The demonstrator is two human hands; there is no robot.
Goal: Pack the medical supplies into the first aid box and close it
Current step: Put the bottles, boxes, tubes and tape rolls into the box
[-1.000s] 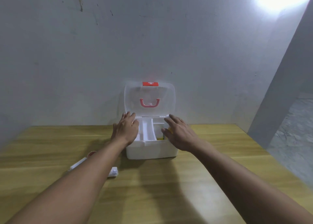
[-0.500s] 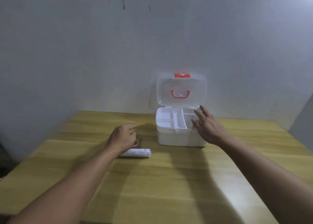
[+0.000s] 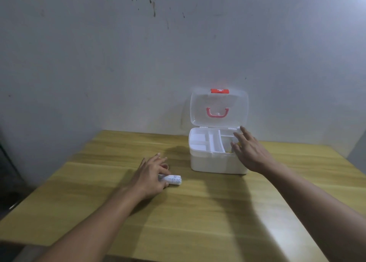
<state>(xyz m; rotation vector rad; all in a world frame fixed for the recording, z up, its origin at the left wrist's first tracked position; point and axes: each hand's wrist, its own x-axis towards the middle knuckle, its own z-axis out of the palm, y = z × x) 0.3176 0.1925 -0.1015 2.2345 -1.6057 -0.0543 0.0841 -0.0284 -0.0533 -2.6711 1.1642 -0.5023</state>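
A white first aid box (image 3: 213, 163) stands open on the wooden table, its clear lid (image 3: 218, 107) with a pink handle upright against the wall. Its top tray has several compartments, and something yellow shows in the right one. My right hand (image 3: 248, 150) rests with spread fingers over the box's right side. My left hand (image 3: 151, 174) lies on the table left of the box, fingers curled around a white wrapped roll (image 3: 172, 180) that lies flat. A small ring-shaped item (image 3: 166, 165) peeks out behind my fingers.
The wooden table (image 3: 198, 222) runs to a grey wall close behind the box. Its left edge drops off to a dark floor area. A wall corner shows at the far right.
My left hand has left the box, moved down-left to the table and closed on the white roll. The view has swung left. My right hand stays at the box's right side.
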